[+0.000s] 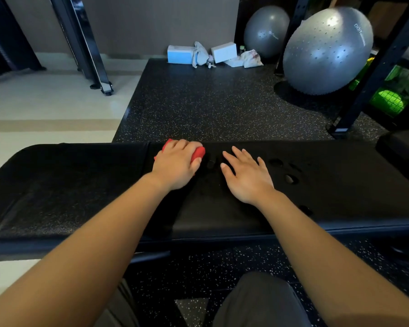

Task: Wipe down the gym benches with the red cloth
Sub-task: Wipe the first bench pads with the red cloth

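A long black padded gym bench (340, 197) runs across the view in front of me. My left hand (175, 164) grips a bunched red cloth (198, 152) on the bench's far edge, near a seam between two pads; most of the cloth is hidden under the hand. My right hand (246, 175) lies flat on the pad just to the right, fingers straight and spread, holding nothing. Small dark marks (289, 178) show on the pad right of that hand.
Beyond the bench lies black speckled rubber flooring (210, 102), with pale tile to the left. Two grey exercise balls (326, 50) sit at the back right beside a black rack post (368, 86). Boxes and bags (213, 55) lie by the wall. A machine frame (90, 48) stands back left.
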Motion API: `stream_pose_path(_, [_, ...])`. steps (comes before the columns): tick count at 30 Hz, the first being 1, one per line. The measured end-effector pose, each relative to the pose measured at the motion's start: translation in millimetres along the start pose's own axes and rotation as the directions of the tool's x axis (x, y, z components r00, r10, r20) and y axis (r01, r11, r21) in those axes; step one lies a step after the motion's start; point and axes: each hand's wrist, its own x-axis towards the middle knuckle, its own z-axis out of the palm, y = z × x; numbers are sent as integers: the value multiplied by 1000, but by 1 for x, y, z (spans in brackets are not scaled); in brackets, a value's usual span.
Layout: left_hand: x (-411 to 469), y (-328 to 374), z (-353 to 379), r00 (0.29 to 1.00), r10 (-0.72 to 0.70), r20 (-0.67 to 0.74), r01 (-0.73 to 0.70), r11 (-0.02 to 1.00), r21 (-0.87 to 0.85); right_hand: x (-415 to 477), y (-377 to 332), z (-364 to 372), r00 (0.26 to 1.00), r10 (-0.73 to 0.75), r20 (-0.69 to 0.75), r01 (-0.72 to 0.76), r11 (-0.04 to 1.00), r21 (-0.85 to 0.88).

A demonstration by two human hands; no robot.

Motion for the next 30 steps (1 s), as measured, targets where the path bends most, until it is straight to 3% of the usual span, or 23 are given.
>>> stream_pose_path(4, [-8,4,6,999,5,-51,-5,1000,4,-4,17,-7,997,73,30,-70,994,-86])
stream_pose_path(18, [69,20,6,977,-128,171,130,991,-4,-2,22,-3,995,102,3,-101,992,-70])
stream_pose_path(30, [3,24,8,1000,12,-12,-13,1000,-18,-8,21,-4,995,96,1,-96,993,-72])
